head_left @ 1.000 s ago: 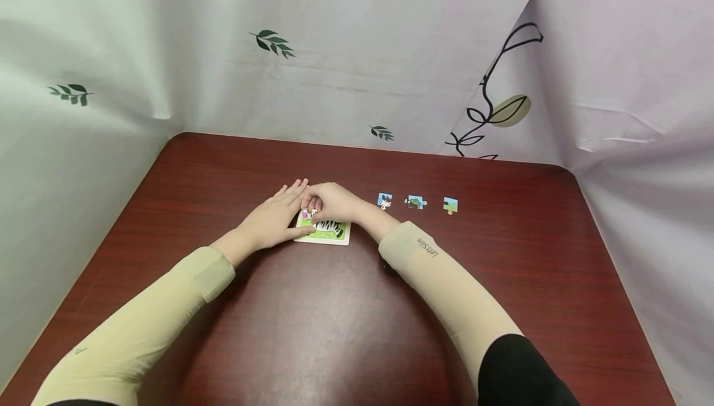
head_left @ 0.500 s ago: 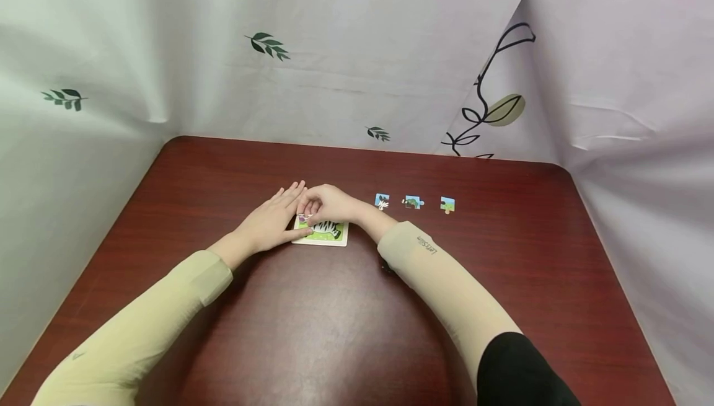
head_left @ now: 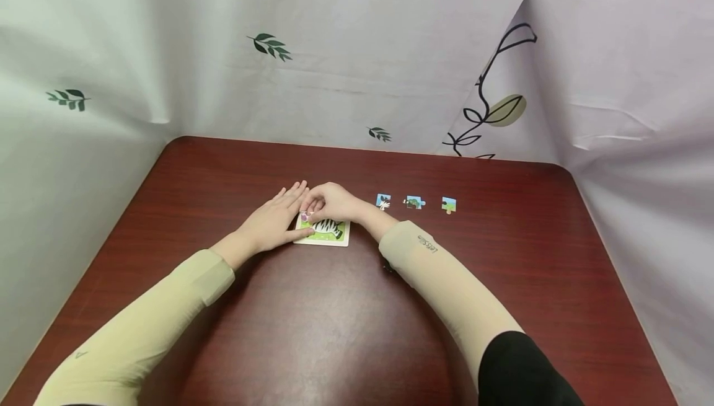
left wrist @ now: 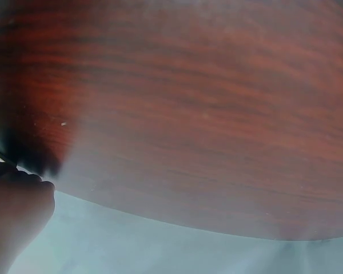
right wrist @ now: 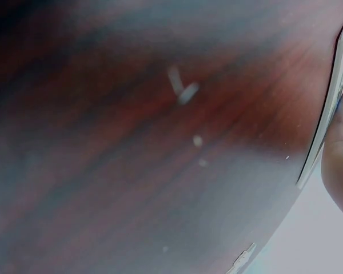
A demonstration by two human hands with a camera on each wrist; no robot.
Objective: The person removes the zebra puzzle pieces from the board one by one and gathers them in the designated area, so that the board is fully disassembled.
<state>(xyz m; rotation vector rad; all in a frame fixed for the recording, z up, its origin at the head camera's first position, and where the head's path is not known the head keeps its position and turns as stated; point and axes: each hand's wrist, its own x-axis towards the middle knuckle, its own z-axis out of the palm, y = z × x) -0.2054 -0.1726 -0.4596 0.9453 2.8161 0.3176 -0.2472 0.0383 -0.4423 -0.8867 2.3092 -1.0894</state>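
A small square puzzle board, white-rimmed with a zebra on green, lies on the table in the head view. My left hand is laid flat at its left side, fingers straight, thumb over the lower left of the picture. My right hand bends over the upper part, thumb and fingertips pinching a puzzle piece with a purple patch at the upper left corner. The fingers hide most of that piece and the board's top. In the right wrist view, the board's edge runs beside the hand.
Right of the board, three loose puzzle pieces lie in a row: one with a zebra's head, one with a green bush, one blue and green. The dark red table meets a pale cloth at its far edge.
My right thumb and fingertips have shifted slightly at the board's upper left corner, and the purple patch shows at a different tilt. My left hand has stayed in place.
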